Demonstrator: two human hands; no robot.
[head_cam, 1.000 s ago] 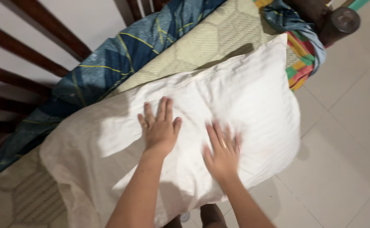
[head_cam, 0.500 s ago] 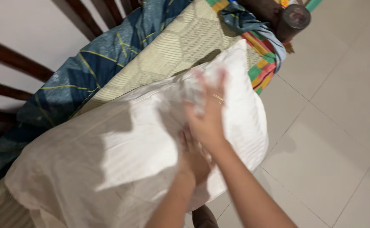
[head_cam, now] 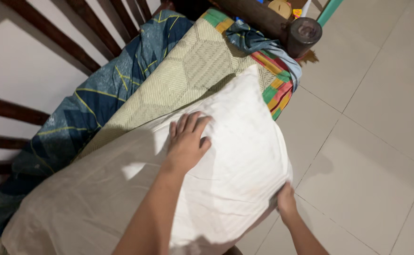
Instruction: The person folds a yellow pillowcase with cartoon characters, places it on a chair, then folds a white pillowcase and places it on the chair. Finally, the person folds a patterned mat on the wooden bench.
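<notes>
A large white pillow [head_cam: 226, 156] is seen across the middle and lower left of the frame, lying on a pale green woven mat [head_cam: 188, 71] that covers the bed. The left hand [head_cam: 187, 140] is laid flat on the upper face of the pillow at the centre of the frame, fingers spread apart and pressed into the fabric, nothing being clasped. The right hand [head_cam: 286, 202] is placed at the pillow's lower right edge, its fingers curled together onto the corner of the cloth, so that the edge is clamped in its grip. A blue quilt with yellow lines [head_cam: 98, 108] is bunched along the mat's upper left side, against the dark wooden bed rails [head_cam: 74, 42] in the upper left of the frame. A striped cloth in green, yellow and red [head_cam: 277, 89] is hung over the bed's end, just beyond the pillow's far corner. A dark round wooden post [head_cam: 303, 34] is seen at the top of the frame. Pale floor tiles [head_cam: 381, 141] fill the right side.
</notes>
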